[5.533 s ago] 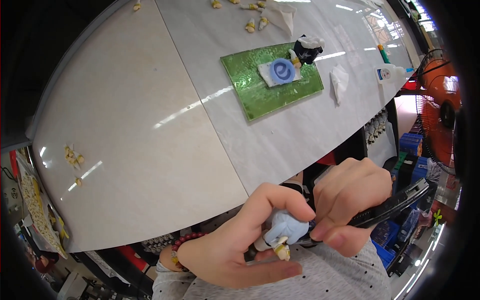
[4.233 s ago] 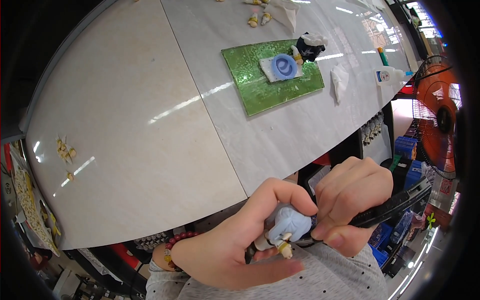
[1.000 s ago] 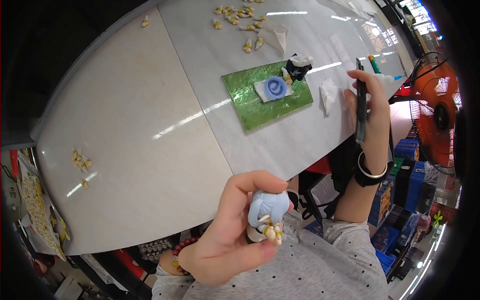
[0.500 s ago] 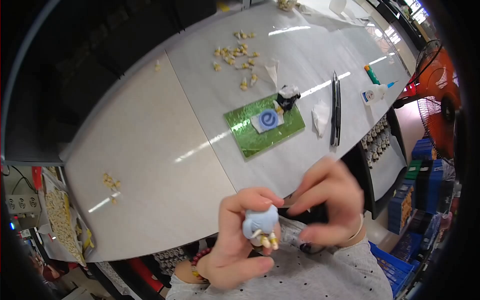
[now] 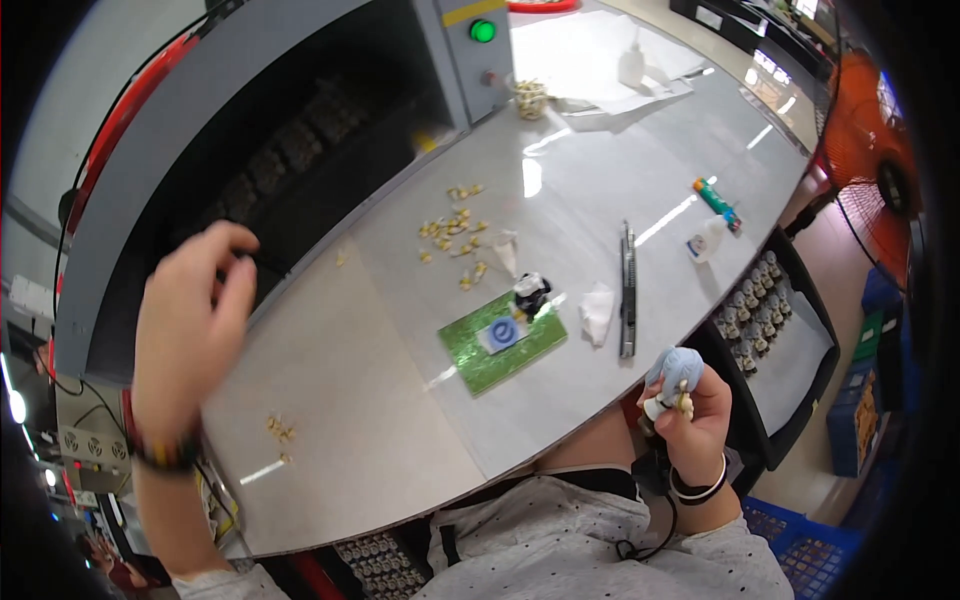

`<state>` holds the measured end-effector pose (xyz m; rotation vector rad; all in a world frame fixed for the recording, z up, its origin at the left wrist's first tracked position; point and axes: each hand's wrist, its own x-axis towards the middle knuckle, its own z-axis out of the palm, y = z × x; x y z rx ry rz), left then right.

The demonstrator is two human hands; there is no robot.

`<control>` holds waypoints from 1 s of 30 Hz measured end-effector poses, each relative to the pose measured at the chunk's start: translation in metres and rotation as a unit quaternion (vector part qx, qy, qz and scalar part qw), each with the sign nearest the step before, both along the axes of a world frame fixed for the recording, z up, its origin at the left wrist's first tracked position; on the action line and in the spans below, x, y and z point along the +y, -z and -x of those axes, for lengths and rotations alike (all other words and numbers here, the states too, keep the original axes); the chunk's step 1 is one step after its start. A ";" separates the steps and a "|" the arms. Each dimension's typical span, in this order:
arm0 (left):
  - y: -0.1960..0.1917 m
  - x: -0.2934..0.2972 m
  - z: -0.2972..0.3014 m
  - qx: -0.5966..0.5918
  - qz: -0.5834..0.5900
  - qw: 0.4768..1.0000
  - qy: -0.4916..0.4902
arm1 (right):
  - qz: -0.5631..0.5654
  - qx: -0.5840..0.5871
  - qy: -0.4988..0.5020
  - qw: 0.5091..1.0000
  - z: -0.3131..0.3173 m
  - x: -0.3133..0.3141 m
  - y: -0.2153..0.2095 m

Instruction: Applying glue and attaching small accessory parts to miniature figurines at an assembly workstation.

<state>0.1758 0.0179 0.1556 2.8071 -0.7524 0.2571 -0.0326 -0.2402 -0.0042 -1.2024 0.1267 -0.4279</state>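
Holding the pale-blue-haired chibi figurine (image 5: 675, 372) at four o'clock in the right hand (image 5: 702, 412), hair up, with thumb and fingers closed about the body. Hovering at nine o'clock with the left hand (image 5: 193, 325), in front of the dark opening of the grey machine (image 5: 472, 62); fingers curled, tips close together, too blurred to tell about any grip or contact. Best to pinch the figurine lightly by its body, with no pressure on the slim cream-and-yellow limbs (image 5: 686, 400). Best to angle the left wrist clear of the opening's edge, pass wide of the loose yellow-and-white parts (image 5: 450, 235) at twelve o'clock, and avoid dragging a sleeve at eight.
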 end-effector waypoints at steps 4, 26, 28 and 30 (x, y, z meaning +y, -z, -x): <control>0.033 0.039 -0.157 -0.058 -0.151 0.986 0.051 | 0.015 -0.016 0.123 0.992 0.018 -0.025 -0.003; 0.050 0.055 -0.247 0.139 -0.077 0.987 -0.030 | 0.589 0.420 0.355 0.592 0.073 -0.347 0.134; 0.048 0.066 -0.227 -0.107 -0.205 0.973 -0.014 | 0.588 0.419 0.349 0.597 0.070 -0.351 0.137; 0.042 0.056 -0.199 -0.135 -0.237 0.962 -0.006 | 0.600 0.412 0.343 0.594 0.070 -0.356 0.143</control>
